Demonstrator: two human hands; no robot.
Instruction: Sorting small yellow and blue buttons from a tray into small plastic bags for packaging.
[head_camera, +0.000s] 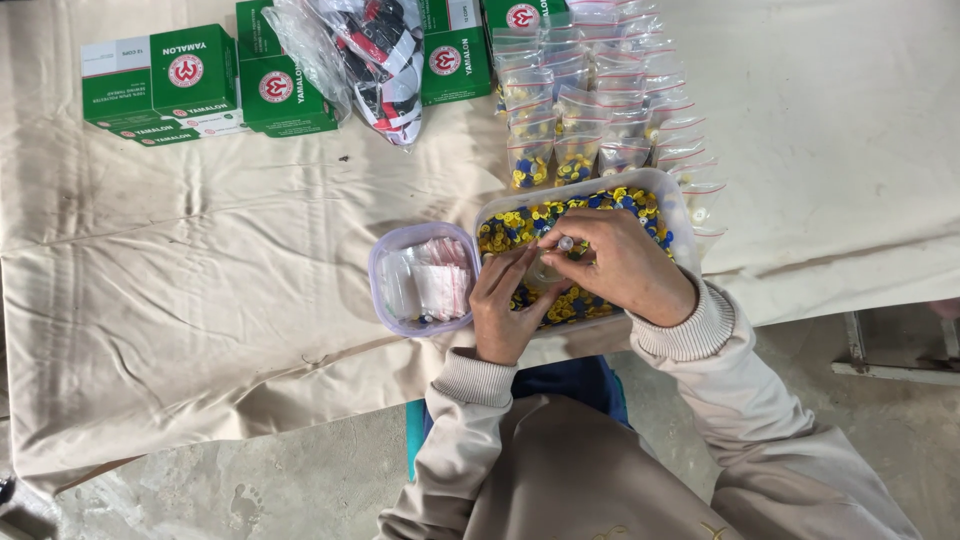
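both hands' fingers (560, 250) pinch a small clear bag (545, 270) — over the button tub (680, 215).

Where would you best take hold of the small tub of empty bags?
Probably by the rim of the small tub on its left side, coming from above-left. That edge lies free on the cloth; the right side sits against the button tray, by the left hand.
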